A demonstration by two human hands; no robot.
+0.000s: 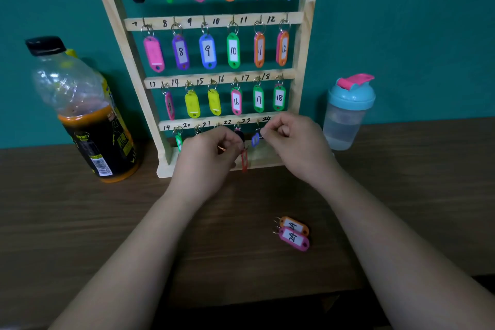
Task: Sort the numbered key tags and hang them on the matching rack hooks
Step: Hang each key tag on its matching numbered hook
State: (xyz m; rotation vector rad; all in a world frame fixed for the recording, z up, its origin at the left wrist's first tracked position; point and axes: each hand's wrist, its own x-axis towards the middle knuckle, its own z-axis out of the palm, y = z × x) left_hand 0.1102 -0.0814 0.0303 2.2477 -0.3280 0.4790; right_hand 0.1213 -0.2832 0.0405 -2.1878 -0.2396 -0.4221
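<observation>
Head view: blue tag (pixel 255 139) sits at the bottom rail of the rack (pixel 302 43), just below the 23/24 marks. Its long axis is tilted, ring end up-right, free end down-left; number unreadable. Right grip (pixel 292 147) pinches its ring. Step is probably hooking it on; next move needs the ring slipped over the hook tip, which the fingers hide. Left grip (pixel 211 158) holds red tag (pixel 244 160), hanging vertical, ring up. Orange tag (pixel 293 224) and pink tag (pixel 294 240) lie touching on the bench (pixel 80 222), rings left.
</observation>
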